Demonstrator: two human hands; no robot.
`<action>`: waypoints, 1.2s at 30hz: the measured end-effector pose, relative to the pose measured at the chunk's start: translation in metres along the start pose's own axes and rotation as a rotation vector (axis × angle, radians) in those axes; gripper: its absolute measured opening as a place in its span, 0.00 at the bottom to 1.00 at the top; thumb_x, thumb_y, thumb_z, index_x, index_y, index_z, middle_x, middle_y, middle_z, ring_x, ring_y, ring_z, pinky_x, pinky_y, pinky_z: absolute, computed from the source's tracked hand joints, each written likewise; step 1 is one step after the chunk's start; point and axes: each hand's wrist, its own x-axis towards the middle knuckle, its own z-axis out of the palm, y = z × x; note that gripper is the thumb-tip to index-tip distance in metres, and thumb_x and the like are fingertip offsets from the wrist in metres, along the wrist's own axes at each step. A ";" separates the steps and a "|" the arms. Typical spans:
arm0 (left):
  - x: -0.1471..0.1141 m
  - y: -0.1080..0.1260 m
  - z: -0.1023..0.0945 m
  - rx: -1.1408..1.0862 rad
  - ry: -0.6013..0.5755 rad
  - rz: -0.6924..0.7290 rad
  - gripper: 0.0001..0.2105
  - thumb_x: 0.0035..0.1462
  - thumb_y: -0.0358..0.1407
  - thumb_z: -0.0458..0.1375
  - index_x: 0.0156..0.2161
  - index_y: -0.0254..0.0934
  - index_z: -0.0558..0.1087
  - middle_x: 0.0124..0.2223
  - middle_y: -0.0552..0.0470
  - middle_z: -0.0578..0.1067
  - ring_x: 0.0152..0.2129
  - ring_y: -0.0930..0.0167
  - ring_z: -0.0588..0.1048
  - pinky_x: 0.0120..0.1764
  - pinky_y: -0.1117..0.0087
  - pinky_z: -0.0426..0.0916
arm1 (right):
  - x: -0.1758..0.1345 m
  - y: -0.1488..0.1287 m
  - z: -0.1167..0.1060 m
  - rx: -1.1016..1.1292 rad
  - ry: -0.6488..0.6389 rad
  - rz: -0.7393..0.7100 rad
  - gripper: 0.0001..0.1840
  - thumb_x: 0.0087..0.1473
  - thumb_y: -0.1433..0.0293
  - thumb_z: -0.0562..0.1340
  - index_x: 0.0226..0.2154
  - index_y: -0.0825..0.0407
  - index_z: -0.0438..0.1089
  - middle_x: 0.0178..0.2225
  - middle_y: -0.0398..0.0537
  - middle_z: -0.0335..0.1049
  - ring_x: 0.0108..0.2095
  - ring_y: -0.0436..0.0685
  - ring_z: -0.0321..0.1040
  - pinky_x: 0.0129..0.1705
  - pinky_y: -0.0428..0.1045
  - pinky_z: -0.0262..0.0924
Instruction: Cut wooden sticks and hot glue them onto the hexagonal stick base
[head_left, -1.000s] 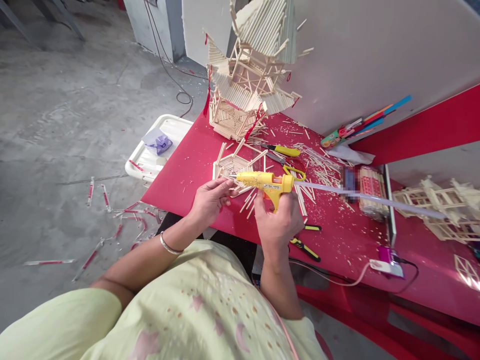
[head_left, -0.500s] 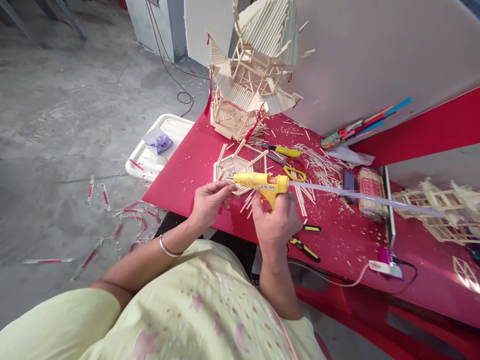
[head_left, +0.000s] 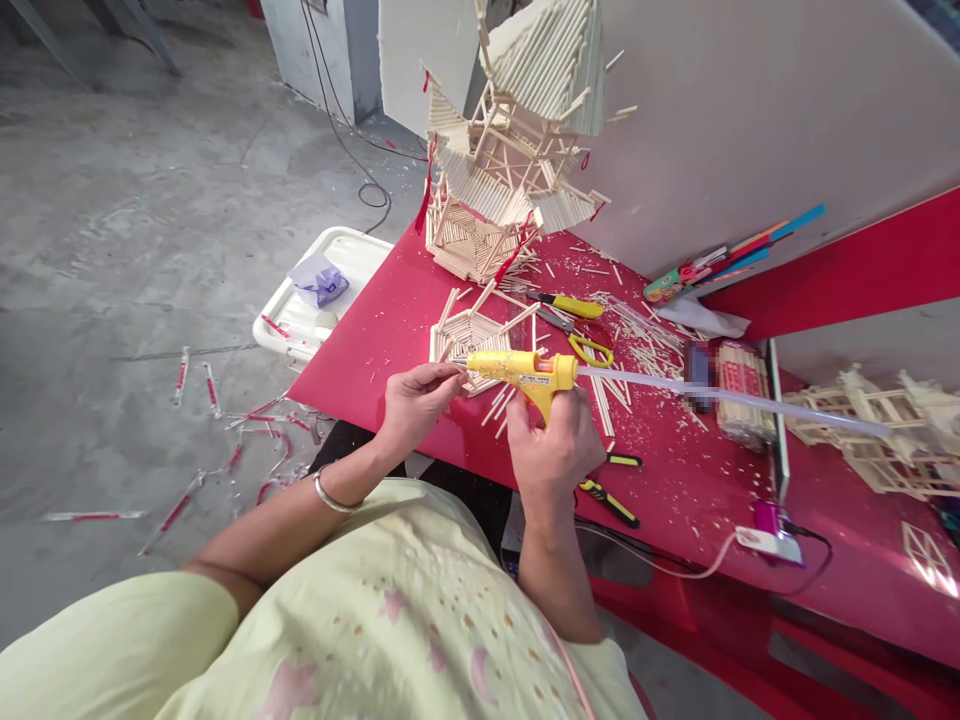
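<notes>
My right hand [head_left: 551, 440] is wrapped round the handle of a yellow hot glue gun [head_left: 517, 370], its nozzle pointing left. A long clear glue stick [head_left: 675, 385] sticks out of the gun's rear end. My left hand [head_left: 420, 400] is closed in a pinch right by the nozzle; what lies between the fingertips is too small to make out. Behind the nozzle, flat on the red table, lies a polygonal frame of thin wooden sticks [head_left: 471, 325], partly hidden by the gun and my left fingers.
A tiered stick pagoda [head_left: 517, 150] with red tassels stands at the back. Scissors [head_left: 589, 348], yellow-handled pliers [head_left: 574, 304], a utility knife [head_left: 609, 502] and loose sticks lie on the red table [head_left: 360, 350]. Packed sticks [head_left: 742, 395] and a power strip [head_left: 769, 542] are at right.
The view has shifted slightly. Both hands and the glue gun keep nearly the same position, with the nozzle still by my left fingertips.
</notes>
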 end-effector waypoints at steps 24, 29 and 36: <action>0.004 0.008 0.000 -0.295 0.017 -0.171 0.16 0.41 0.42 0.78 0.33 0.34 0.83 0.30 0.47 0.83 0.23 0.71 0.81 0.21 0.76 0.64 | -0.019 0.024 -0.007 -0.078 0.047 0.032 0.11 0.59 0.64 0.65 0.43 0.52 0.71 0.37 0.54 0.77 0.34 0.61 0.76 0.34 0.51 0.66; 0.003 0.008 0.001 -0.299 0.002 -0.208 0.17 0.41 0.41 0.78 0.34 0.33 0.82 0.31 0.47 0.83 0.24 0.71 0.81 0.21 0.76 0.65 | -0.020 0.026 -0.008 -0.100 0.054 0.036 0.08 0.58 0.65 0.66 0.37 0.51 0.70 0.33 0.51 0.77 0.31 0.60 0.75 0.31 0.50 0.64; 0.002 0.007 0.002 -0.323 -0.014 -0.205 0.16 0.43 0.41 0.77 0.35 0.33 0.82 0.32 0.47 0.83 0.24 0.73 0.80 0.22 0.78 0.66 | -0.022 0.031 -0.007 -0.078 0.033 0.054 0.07 0.59 0.65 0.64 0.37 0.52 0.71 0.32 0.51 0.75 0.32 0.60 0.74 0.32 0.51 0.62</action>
